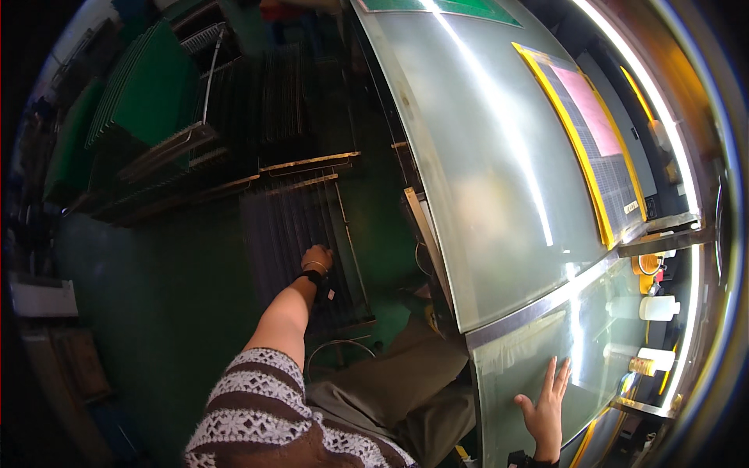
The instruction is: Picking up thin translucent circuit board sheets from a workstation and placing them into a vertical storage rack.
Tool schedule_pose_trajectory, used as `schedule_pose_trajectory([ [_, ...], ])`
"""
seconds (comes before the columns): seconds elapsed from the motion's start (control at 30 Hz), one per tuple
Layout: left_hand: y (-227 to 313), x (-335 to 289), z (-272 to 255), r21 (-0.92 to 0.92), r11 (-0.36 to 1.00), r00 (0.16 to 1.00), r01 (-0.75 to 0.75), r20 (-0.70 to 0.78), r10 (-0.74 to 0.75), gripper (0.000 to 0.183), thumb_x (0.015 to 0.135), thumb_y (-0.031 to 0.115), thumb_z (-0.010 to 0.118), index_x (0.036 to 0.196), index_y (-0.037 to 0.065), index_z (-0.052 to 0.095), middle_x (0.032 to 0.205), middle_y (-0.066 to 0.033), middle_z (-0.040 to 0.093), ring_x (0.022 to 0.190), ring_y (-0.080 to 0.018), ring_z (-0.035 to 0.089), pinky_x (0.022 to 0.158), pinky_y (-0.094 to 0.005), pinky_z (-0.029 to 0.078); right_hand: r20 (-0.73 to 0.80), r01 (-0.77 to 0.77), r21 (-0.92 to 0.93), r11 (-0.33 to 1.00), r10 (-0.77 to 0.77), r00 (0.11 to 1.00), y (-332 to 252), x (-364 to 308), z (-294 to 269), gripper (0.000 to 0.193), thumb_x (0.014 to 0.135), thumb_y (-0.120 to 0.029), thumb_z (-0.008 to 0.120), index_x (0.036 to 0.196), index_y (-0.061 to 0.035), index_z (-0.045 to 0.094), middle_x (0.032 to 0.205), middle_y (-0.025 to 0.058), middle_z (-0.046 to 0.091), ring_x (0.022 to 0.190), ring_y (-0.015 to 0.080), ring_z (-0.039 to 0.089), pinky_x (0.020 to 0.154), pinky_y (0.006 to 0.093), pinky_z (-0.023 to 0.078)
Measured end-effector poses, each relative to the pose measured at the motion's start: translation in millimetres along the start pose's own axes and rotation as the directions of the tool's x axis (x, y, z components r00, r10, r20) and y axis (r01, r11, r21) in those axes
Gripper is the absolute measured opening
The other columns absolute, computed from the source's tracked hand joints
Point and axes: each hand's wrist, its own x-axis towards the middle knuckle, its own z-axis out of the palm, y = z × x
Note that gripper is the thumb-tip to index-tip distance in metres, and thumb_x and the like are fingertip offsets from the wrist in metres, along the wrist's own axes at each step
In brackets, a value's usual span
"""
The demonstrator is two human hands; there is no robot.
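Observation:
My left hand [317, 257] reaches down to a rack of dark upright panels [285, 214] on the left. Its fingers are curled at the panels' upper edges; dim light hides what lies between them. A dark band circles that wrist, and a small pale tag [331, 295] shows beside it. On the right, my right hand [544, 409] rests on the nearer glass tabletop [519, 374] with its fingers spread, holding nothing.
Racks of green panels [156, 86] stand at the far left. A larger glass tabletop [460, 156] carries a yellow-edged gridded sheet [581, 144] with a pink sheet [587, 109]. White bottles [659, 308] line the right side. A metal strip [538, 304] divides the glass.

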Motion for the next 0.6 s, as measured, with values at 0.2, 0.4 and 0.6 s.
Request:
schedule_pose_trajectory([
  [0.2,28,15,3,0.191,0.981,0.998,0.034,0.051,-0.044,0.034,0.086,0.032,0.05,0.098,0.004,0.064,0.103,-0.0167,0.061,0.098,-0.0299,0.058,0.081,-0.038,0.048,0.049,-0.038,-0.05,0.998,0.041,0.998,-15,6,-8,0.097,0.063,-0.018,0.07,0.139,-0.0051,0.012,0.144,0.0234,0.002,0.132,0.0421,0.004,0.106,0.0467,0.014],
  [0.4,30,26,8,0.275,0.959,0.99,0.069,0.099,-0.1,0.027,0.084,0.023,0.05,0.094,0.004,0.065,0.1,-0.0161,0.062,0.093,-0.0298,0.061,0.076,-0.0378,0.051,-0.132,0.213,-0.346,0.914,-0.273,0.953,-16,8,-15,0.063,0.083,-0.017,0.06,0.135,-0.0058,0.027,0.12,0.0203,0.047,0.102,0.0329,0.052,0.084,0.0428,0.043],
  [0.6,36,-18,-47,0.132,0.99,0.999,-0.041,-0.026,0.045,0.025,0.076,0.018,0.051,0.089,0.003,0.066,0.094,-0.0182,0.063,0.089,-0.0332,0.061,0.076,-0.0408,0.05,0.027,0.036,-0.08,0.996,-0.034,0.999,-9,-6,-3,0.098,0.063,-0.019,0.071,0.139,-0.0055,0.01,0.144,0.0232,0.002,0.132,0.0422,0.005,0.106,0.0479,0.014],
])
